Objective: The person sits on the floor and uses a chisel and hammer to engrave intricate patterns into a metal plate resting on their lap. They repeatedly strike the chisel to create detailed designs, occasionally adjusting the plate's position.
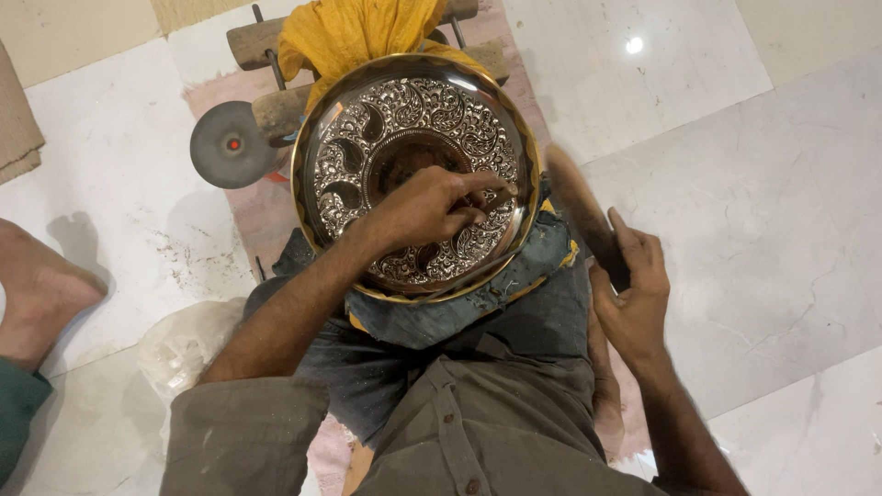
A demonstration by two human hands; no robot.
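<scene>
Your left hand (432, 207) pinches a small tool on the plate (415, 174), right hand (634, 294) grips the mallet (583, 216) beside it; you are chasing, so strike next carefully.

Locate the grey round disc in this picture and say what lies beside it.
In the head view the grey disc lies on the white floor, upper left, just left of the engraved metal plate and beside a wooden block.
</scene>
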